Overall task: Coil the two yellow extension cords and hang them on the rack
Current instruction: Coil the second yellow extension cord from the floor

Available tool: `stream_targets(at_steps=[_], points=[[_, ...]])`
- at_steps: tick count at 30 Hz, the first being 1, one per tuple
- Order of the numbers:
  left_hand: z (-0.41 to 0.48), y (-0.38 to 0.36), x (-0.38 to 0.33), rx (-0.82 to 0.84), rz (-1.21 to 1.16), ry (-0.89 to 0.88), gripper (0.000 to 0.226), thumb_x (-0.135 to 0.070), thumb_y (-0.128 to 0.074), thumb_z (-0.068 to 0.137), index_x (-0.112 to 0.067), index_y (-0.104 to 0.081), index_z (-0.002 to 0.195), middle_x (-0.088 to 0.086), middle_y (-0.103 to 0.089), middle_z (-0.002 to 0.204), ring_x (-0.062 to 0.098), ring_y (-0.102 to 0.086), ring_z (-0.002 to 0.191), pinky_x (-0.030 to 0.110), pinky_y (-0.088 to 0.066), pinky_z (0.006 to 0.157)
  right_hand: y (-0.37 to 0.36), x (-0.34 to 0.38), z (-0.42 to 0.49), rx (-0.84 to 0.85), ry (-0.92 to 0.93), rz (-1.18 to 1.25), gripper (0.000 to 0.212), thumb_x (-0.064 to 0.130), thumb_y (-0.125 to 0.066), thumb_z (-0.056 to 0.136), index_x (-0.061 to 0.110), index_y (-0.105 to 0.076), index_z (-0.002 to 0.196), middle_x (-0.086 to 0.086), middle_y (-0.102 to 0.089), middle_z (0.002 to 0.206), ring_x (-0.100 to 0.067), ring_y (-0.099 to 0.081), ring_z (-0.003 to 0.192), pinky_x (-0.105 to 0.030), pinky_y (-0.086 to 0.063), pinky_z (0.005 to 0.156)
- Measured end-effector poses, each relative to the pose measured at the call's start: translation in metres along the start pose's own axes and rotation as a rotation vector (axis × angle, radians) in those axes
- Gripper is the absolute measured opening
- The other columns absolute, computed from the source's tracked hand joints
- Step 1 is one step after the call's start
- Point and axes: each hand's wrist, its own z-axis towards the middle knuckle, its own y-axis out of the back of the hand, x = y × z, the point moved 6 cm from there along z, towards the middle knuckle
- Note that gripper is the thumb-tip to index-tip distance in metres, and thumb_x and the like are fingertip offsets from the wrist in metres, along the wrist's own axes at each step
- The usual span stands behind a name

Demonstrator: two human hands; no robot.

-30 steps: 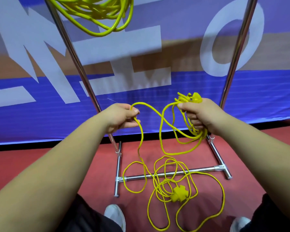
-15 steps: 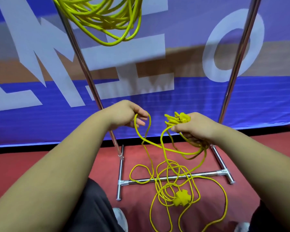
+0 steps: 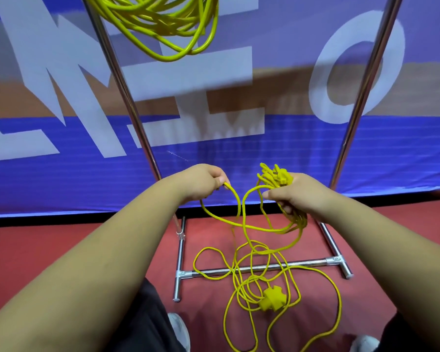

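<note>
Hands on a yellow cord (image 3: 241, 219) before the rack (image 3: 127, 97).
Right hand (image 3: 297, 196) grips gathered loops (image 3: 274, 174), left hand (image 3: 203, 182) pinches a strand; slack (image 3: 249, 283) tangles over the base bar (image 3: 315, 262), another coil (image 3: 163, 26) hangs overhead.

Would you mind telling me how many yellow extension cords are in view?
2. One coiled cord hangs at the top between the rack poles; the loose cord runs from left hand and right hand to the floor.

Hung cord (image 3: 163, 26): yellow, coiled, loops dangling high between the rack's posts.
Second cord (image 3: 274, 175): yellow; loops bunched in my right hand (image 3: 297, 196), one strand pinched in my left hand (image 3: 201, 182), the rest tangled over the rack's bottom bar.
Socket end (image 3: 271, 299): yellow block, amid the tangle.
Rack (image 3: 121, 82): chrome tubes, upright.
</note>
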Motion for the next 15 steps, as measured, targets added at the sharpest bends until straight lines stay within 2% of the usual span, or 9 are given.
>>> stream_targets(at_steps=[3,5,7,8,11,15], points=[[0.002,-0.005,-0.005,-0.009,0.004,-0.044,0.026,-0.028,-0.051,0.106,-0.024,-0.075,0.097,-0.006,-0.061,0.078,0.016,-0.047,0.069,0.03,-0.043,0.068,0.0,0.0,0.0,0.011,0.007,0.028,0.027,0.022,-0.086,0.086,0.015,-0.061,0.079,-0.009,-0.06,0.064,-0.024,-0.056,0.053,-0.029,-0.048,0.054],[0.004,-0.01,-0.009,-0.022,0.008,-0.051,0.025,-0.026,-0.051,0.106,-0.02,-0.074,0.097,-0.004,-0.064,0.08,0.016,-0.046,0.065,0.028,-0.041,0.064,-0.001,0.0,-0.001,0.05,0.019,0.04,0.028,0.027,-0.089,0.08,0.01,-0.068,0.086,-0.014,-0.069,0.076,-0.028,-0.064,0.067,-0.041,-0.054,0.066],[0.007,-0.014,-0.013,-0.034,0.001,-0.07,0.025,-0.025,-0.051,0.105,-0.016,-0.073,0.098,0.008,-0.066,0.085,0.018,-0.046,0.067,0.03,-0.041,0.067,-0.006,0.0,-0.001,0.093,0.024,0.041,0.039,0.029,-0.089,0.076,0.002,-0.073,0.099,-0.018,-0.077,0.092,-0.029,-0.069,0.08,-0.05,-0.058,0.08],[0.007,-0.015,-0.015,-0.022,-0.014,-0.092,0.024,-0.025,-0.051,0.104,-0.016,-0.073,0.098,0.01,-0.067,0.087,0.018,-0.047,0.069,0.032,-0.043,0.07,-0.008,0.0,-0.001,0.104,0.015,0.075,0.039,0.026,-0.088,0.08,0.0,-0.073,0.105,-0.02,-0.078,0.096,-0.029,-0.071,0.082,-0.051,-0.059,0.081],[0.001,-0.024,-0.027,0.108,-0.136,-0.183,0.022,-0.027,-0.054,0.106,-0.02,-0.075,0.101,-0.005,-0.067,0.087,0.014,-0.051,0.08,0.031,-0.045,0.079,-0.014,-0.004,0.001,0.09,-0.036,0.171,0.032,0.019,-0.078,0.094,0.001,-0.071,0.118,-0.016,-0.079,0.099,-0.029,-0.077,0.086,-0.049,-0.06,0.081],[-0.006,-0.035,-0.04,0.218,-0.222,-0.285,0.023,-0.032,-0.056,0.107,-0.021,-0.075,0.107,-0.007,-0.064,0.09,0.014,-0.05,0.087,0.032,-0.041,0.083,-0.017,-0.011,0.002,0.065,-0.074,0.252,0.037,0.029,-0.072,0.1,0.0,-0.072,0.123,-0.017,-0.08,0.108,-0.03,-0.08,0.095,-0.043,-0.064,0.08]])
